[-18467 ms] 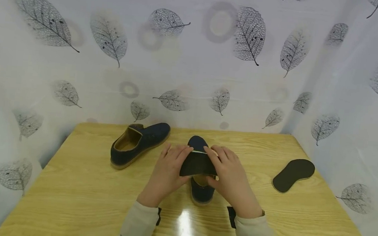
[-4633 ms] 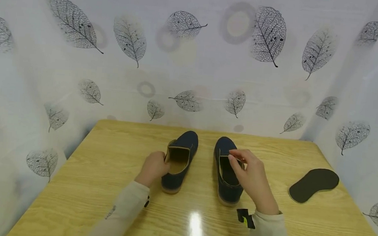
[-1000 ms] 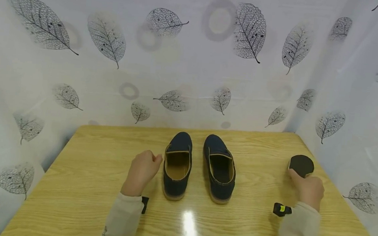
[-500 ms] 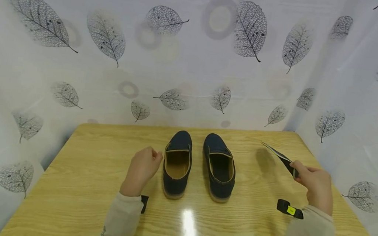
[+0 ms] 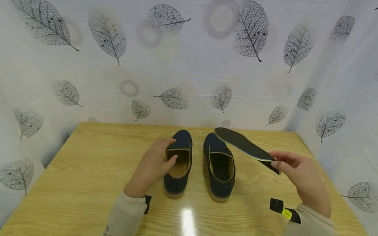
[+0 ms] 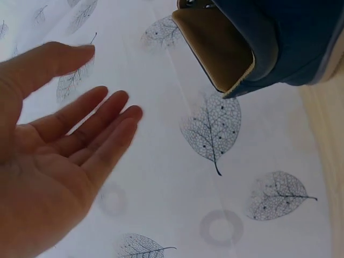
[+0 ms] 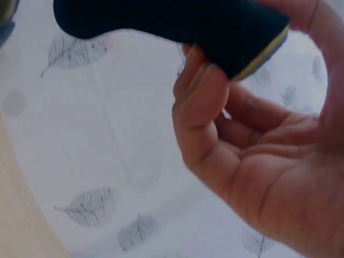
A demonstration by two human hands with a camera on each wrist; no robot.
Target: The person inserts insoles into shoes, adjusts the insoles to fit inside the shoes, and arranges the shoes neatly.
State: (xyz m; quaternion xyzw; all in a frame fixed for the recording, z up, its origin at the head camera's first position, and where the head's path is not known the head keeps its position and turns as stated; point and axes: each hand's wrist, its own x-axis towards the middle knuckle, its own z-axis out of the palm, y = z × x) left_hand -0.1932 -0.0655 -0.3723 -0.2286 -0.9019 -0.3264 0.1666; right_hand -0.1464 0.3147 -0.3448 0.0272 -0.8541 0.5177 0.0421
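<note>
Two navy slip-on shoes stand side by side in the head view, toes toward the back. The left shoe point(image 5: 174, 188) shows a tan inside; the right shoe point(image 5: 221, 191) has a dark lining on its floor. My right hand point(image 5: 307, 181) pinches a dark insole point(image 5: 242, 142) by one end between thumb and fingers, holding it in the air with its far end above the right shoe's toe. My left hand point(image 5: 152, 165) is at the left shoe's opening, fingers spread and relaxed. In the left wrist view, that hand point(image 6: 64, 140) appears apart from the shoe point(image 6: 285, 37).
The wooden table point(image 5: 87, 184) bears both shoes near its middle. A white leaf-printed curtain point(image 5: 193, 66) encloses the back and sides of the table. Black straps sit at both wrists, the right one point(image 5: 285, 210) with a yellow tag.
The right hand has lifted the insole from the table's right side and swung it left toward the shoes. The left hand has uncurled and moved to the left shoe. Earlier, that shoe lay angled farther left.
</note>
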